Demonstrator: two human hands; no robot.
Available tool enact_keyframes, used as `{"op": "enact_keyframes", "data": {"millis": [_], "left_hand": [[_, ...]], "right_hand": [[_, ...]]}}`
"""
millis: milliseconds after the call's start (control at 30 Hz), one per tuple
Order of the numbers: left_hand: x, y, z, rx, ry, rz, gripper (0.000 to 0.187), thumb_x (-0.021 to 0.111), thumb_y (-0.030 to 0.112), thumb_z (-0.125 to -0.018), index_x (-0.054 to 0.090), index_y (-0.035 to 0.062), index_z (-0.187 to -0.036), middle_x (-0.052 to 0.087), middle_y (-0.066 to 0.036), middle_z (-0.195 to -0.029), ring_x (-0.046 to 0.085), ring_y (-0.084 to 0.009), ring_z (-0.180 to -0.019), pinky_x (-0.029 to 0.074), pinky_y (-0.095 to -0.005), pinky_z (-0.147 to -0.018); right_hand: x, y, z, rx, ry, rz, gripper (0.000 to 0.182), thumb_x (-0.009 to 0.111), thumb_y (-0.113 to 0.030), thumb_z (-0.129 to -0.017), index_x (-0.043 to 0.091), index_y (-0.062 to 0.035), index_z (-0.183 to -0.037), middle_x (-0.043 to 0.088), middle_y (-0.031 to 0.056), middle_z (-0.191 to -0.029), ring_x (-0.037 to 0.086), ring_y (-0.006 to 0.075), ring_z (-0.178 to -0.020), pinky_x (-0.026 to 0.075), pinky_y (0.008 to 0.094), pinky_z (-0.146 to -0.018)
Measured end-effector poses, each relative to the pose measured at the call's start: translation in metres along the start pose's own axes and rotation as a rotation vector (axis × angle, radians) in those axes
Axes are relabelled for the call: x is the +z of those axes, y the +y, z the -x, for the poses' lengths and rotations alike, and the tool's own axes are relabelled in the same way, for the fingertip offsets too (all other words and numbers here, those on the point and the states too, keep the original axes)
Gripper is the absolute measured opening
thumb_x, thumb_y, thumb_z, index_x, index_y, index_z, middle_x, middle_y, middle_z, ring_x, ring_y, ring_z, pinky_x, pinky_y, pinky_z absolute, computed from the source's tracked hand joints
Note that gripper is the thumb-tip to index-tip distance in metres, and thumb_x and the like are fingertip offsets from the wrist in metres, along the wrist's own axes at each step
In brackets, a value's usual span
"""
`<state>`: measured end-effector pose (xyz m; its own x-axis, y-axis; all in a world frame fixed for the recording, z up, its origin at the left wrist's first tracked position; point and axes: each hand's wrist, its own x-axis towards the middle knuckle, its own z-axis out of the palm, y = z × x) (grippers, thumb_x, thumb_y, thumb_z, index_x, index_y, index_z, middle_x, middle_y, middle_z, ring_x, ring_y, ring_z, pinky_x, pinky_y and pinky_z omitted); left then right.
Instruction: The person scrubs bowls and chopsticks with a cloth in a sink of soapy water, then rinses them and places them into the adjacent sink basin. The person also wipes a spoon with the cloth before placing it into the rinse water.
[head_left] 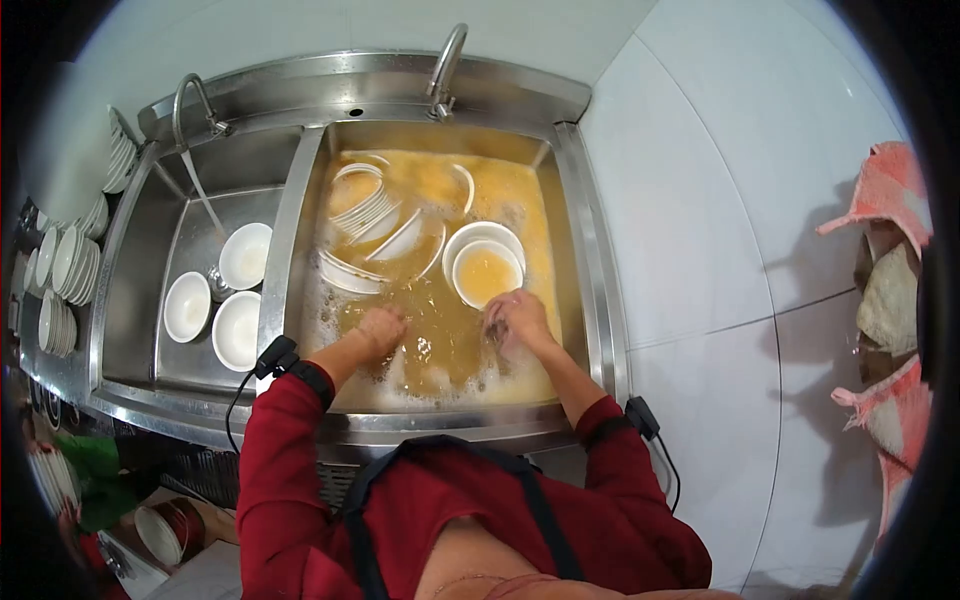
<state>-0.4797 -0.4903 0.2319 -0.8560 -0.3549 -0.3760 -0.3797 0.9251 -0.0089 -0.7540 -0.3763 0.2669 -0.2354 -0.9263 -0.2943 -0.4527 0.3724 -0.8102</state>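
Left hand (382, 330): fingers down in murky yellow-brown water (435, 325); you can't tell their grip.
Right hand (515, 318): fingers blurred, grip unclear.
Handling: feel gently for rims; wet dishes likely slip.
Round white bowl (487, 246): just beyond your right fingers, nested inside a larger white bowl (483, 231).

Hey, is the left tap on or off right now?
On: a thin stream runs from the left tap down into the left sink.
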Motion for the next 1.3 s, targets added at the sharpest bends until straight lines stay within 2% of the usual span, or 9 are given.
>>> {"op": "enact_keyframes", "data": {"millis": [67,233,300,533,700,833,900,1000,1300], "left_hand": [[-0.008,0.009,0.005,0.032,-0.023,-0.097,0.018,0.056,0.017,-0.077,0.069,0.0116,-0.089,0.058,-0.009,-0.11,0.055,-0.0231,-0.103,0.047,-0.0359,-0.081],[-0.002,0.012,0.009,0.123,0.057,-0.213,0.016,0.056,0.018,-0.074,0.069,0.0136,-0.083,0.063,-0.006,-0.09,0.06,-0.0218,-0.089,0.047,-0.0359,-0.074],[0.002,0.013,0.009,0.07,0.07,-0.212,0.017,0.056,0.022,-0.075,0.069,0.0157,-0.083,0.062,-0.004,-0.086,0.059,-0.0204,-0.09,0.043,-0.0364,-0.072],[-0.025,0.07,0.012,-0.12,-0.006,-0.217,0.019,0.055,0.025,-0.079,0.069,0.0175,-0.088,0.063,-0.001,-0.096,0.056,-0.0209,-0.099,0.035,-0.0403,-0.081],[-0.063,0.118,0.004,-0.064,0.206,-0.008,0.022,0.056,0.03,-0.075,0.065,0.0165,-0.09,0.06,-0.005,-0.098,0.053,-0.0224,-0.1,0.035,-0.045,-0.083],[-0.096,0.149,0.014,-0.041,0.249,0.125,0.032,0.059,0.035,-0.074,0.061,0.0162,-0.1,0.058,-0.005,-0.098,0.053,-0.022,-0.099,0.036,-0.0453,-0.083],[-0.101,0.15,0.026,-0.061,0.246,0.169,0.032,0.06,0.035,-0.074,0.06,0.0163,-0.1,0.058,-0.006,-0.099,0.053,-0.022,-0.099,0.036,-0.0458,-0.084],[-0.089,0.144,0.047,-0.134,0.275,0.23,0.03,0.06,0.036,-0.076,0.06,0.0159,-0.099,0.058,-0.006,-0.098,0.054,-0.0228,-0.099,0.036,-0.0474,-0.084],[-0.072,0.119,0.093,-0.395,0.336,0.463,0.029,0.058,0.034,-0.079,0.063,0.0128,-0.098,0.061,-0.011,-0.093,0.057,-0.0277,-0.096,0.039,-0.0498,-0.08]], "right_hand": [[-0.007,-0.01,-0.016,-0.109,0.375,-0.083,0.018,0.049,-0.004,-0.077,0.059,0.0011,-0.092,0.065,0.0133,-0.084,0.063,0.0201,-0.075,0.049,0.0299,-0.07],[-0.001,-0.004,-0.035,-0.194,0.081,-0.278,0.017,0.049,-0.005,-0.079,0.057,0.0021,-0.092,0.064,0.0144,-0.083,0.063,0.0224,-0.08,0.049,0.0319,-0.071],[0.008,0.001,-0.026,-0.279,0.016,0.287,0.019,0.048,-0.01,-0.081,0.057,-0.0015,-0.097,0.063,0.0193,-0.09,0.062,0.0312,-0.086,0.048,0.0388,-0.075],[0.035,0.018,0.001,-0.68,0.053,0.899,0.022,0.045,-0.013,-0.084,0.06,-0.0088,-0.1,0.061,0.0196,-0.097,0.058,0.0377,-0.092,0.045,0.0462,-0.079],[0.004,-0.014,0.005,-0.189,-0.429,0.235,0.021,0.048,-0.007,-0.081,0.058,-0.0028,-0.099,0.065,0.0174,-0.085,0.064,0.0263,-0.076,0.05,0.0355,-0.07],[-0.001,0.027,-0.036,-0.194,-0.103,-0.282,0.021,0.049,-0.002,-0.078,0.058,-0.0009,-0.097,0.065,0.0154,-0.081,0.063,0.0191,-0.071,0.049,0.0275,-0.067],[-0.006,0.038,-0.056,-0.244,0.267,-0.079,0.025,0.054,-0.013,-0.078,0.06,-0.0017,-0.099,0.063,0.0155,-0.085,0.061,0.029,-0.083,0.048,0.0367,-0.072],[-0.01,0.008,-0.048,-0.36,0.29,0.133,0.03,0.06,-0.016,-0.075,0.057,-0.003,-0.101,0.06,0.0179,-0.1,0.058,0.0323,-0.094,0.046,0.0394,-0.08],[0.029,-0.01,-0.05,-0.229,-0.033,1.017,0.055,0.061,-0.034,-0.074,0.047,-0.005,-0.118,0.045,0.0224,-0.125,0.04,0.0395,-0.117,0.031,0.0572,-0.091]]}}
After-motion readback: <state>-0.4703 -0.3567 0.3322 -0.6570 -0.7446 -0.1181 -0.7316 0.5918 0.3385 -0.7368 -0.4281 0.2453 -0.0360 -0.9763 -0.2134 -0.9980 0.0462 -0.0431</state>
